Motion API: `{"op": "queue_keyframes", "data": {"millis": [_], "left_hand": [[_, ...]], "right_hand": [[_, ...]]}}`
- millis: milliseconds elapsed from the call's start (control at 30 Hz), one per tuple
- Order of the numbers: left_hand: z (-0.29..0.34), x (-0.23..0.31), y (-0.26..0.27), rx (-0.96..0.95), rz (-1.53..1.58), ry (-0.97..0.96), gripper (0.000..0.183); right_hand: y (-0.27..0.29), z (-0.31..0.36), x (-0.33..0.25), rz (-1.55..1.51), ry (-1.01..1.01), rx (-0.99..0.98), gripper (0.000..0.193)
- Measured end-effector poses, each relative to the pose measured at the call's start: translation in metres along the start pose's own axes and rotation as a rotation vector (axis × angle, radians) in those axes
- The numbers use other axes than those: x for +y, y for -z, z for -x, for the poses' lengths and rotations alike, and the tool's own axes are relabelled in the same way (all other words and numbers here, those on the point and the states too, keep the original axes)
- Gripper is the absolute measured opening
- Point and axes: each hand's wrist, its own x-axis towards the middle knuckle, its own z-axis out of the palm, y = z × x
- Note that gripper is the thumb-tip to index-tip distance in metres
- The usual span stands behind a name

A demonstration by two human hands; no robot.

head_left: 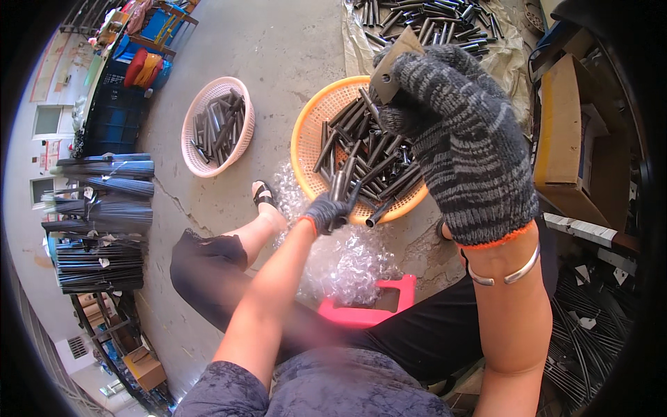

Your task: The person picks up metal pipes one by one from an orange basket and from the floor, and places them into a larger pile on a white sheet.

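My left hand (329, 213), in a dark knitted glove, closes round a few dark metal tubes (339, 185) at the near rim of an orange plastic basket (301, 149). More loose dark tubes (379, 163) lie crisscross inside that basket. Raised high over the basket's right side, my right hand (458, 118) wears a grey-and-black striped knitted glove with an orange cuff. Its fingers are closed on a flat tan piece with a small hole (397, 64); the glove hides part of it.
A pink basket of tubes (248, 142) stands to the left. Further tubes (445, 28) lie on a sheet at the far side. Clear plastic scraps (347, 260) and a pink stool (406, 295) are nearby. A cardboard box (559, 125) stands right; bundled rods (104, 267) left.
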Motion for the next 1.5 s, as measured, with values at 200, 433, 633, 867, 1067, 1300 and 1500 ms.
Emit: {"op": "queue_keyframes", "data": {"millis": [200,433,633,867,1067,1300,1500], "left_hand": [[0.002,-0.027,-0.019,0.019,-0.117,0.111,0.024],[0.019,-0.015,0.013,0.097,-0.175,0.032,0.016],[0.074,0.059,0.038,-0.116,0.018,-0.203,0.039],[0.136,0.139,0.073,-0.234,-0.182,-0.503,0.05],[0.171,0.16,0.065,-0.272,0.033,-0.603,0.041],[0.177,0.164,0.066,-0.294,0.224,-0.782,0.049],[0.183,0.161,0.078,-0.198,0.286,-0.876,0.037]], "right_hand": [[0.002,0.0,-0.003,0.05,-0.04,-0.078,0.016],[-0.003,-0.004,-0.001,-0.512,-0.285,0.044,0.013],[-0.019,-0.007,-0.01,-0.79,-0.571,0.105,0.009],[-0.051,-0.004,-0.006,-0.637,-0.641,0.015,0.007],[-0.082,-0.002,-0.006,-0.296,-0.315,-0.096,0.007],[-0.101,-0.021,-0.006,-0.231,-0.222,-0.094,0.012],[-0.117,-0.029,-0.004,-0.321,-0.218,-0.152,0.014]]}}
